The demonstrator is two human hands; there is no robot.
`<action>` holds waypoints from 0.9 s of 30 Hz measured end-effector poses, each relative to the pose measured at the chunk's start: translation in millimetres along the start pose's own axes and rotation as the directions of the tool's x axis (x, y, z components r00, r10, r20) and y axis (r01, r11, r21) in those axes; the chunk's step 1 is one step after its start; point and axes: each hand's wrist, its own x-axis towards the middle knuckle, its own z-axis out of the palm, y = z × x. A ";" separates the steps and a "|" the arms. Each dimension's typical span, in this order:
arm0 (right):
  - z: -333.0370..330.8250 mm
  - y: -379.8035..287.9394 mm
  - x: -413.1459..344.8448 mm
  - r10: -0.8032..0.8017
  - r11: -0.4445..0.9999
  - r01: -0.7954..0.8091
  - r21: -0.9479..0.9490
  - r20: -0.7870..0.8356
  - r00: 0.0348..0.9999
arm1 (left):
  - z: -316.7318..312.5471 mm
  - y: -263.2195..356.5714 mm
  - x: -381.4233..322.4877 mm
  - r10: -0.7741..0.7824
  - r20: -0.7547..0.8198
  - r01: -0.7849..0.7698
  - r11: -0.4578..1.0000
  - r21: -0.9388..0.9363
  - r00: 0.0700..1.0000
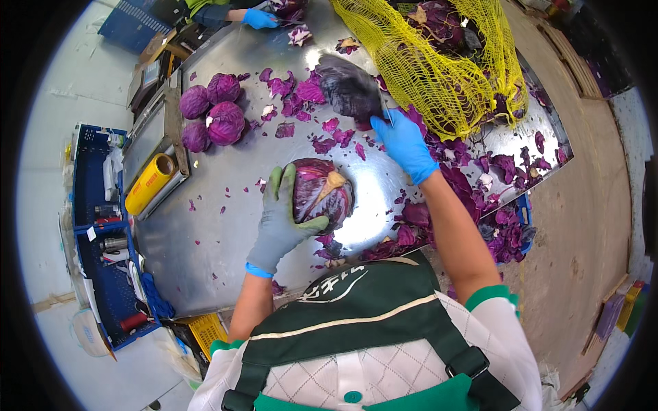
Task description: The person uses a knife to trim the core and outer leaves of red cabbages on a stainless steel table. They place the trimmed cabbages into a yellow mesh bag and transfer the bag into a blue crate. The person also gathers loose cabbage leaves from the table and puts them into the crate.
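A red cabbage (320,198) with a pale cut stem rests on the steel table (247,195). My left hand (280,221), in a grey and green glove, grips its left side. Beyond and to the right, my right hand (405,146) in a blue glove is closed on what looks like a knife (388,118), of which only a thin strip of metal shows. A large dark cabbage leaf (347,87), blurred by motion, is at that hand's fingertips. Whether the leaf is pinched against the blade is hidden. Purple leaf scraps (293,97) lie around.
Several trimmed cabbages (226,123) sit at the left beside a yellow roll (150,184). A yellow mesh sack (432,72) of cabbages lies at the far right. Across the table is another person's blue-gloved hand (260,19). A crate of leaves (506,234) stands below the right edge.
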 end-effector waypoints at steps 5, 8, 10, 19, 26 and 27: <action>26.7 31.6 -61.1 -0.181 0.883 0.245 -0.400 0.190 0.965 | 4.8 -21.6 -4.8 -0.101 -0.051 0.100 0.995 -0.019 0.994; 53.1 15.6 -99.3 -0.313 0.816 0.437 -0.378 0.346 0.884 | 8.2 -10.8 -7.1 -0.154 -0.076 0.144 0.982 -0.126 0.985; 60.2 5.3 -103.4 -0.322 0.781 0.461 -0.422 0.361 0.876 | 11.6 -10.1 -6.1 -0.125 -0.110 0.113 0.987 -0.111 0.986; 66.2 -14.6 -103.0 -0.021 0.826 0.273 -0.494 0.457 0.889 | 8.0 5.7 -1.7 -0.209 -0.069 0.209 0.978 0.002 0.976; 73.7 -0.6 -80.7 -0.004 0.826 0.257 -0.502 0.450 0.893 | 9.1 2.7 3.9 -0.212 -0.067 0.215 0.976 0.033 0.975; 66.9 -6.4 -85.9 -0.010 0.842 0.238 -0.484 0.428 0.904 | 7.0 -2.2 6.8 -0.185 -0.046 0.187 0.981 0.043 0.982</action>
